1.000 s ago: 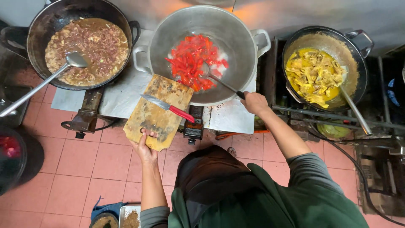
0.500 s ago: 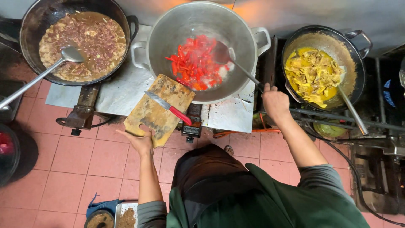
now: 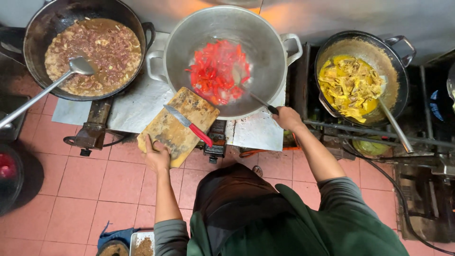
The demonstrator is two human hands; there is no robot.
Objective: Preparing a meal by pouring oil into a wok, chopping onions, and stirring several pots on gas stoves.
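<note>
My left hand (image 3: 156, 155) grips the near edge of a wooden cutting board (image 3: 170, 130) that is tilted against the rim of a large steel wok (image 3: 272, 45). A knife with a red handle (image 3: 188, 125) lies on the board. The wok holds chopped red peppers (image 3: 215, 71). My right hand (image 3: 286, 117) holds the dark handle of a ladle (image 3: 251, 92) whose bowl sits among the peppers.
To the left, a black wok of brown minced stew (image 3: 95, 52) has a steel ladle (image 3: 40, 97) resting in it. On the right, another wok of yellow curry (image 3: 350, 85) holds a spoon (image 3: 393, 125). Gas burners and pipes (image 3: 379, 137) line the stove. Pink floor tiles (image 3: 85, 189) lie below.
My right hand has drawn the ladle back toward me and to the left, stirring the peppers. The board and my left hand stay at the wok's rim.
</note>
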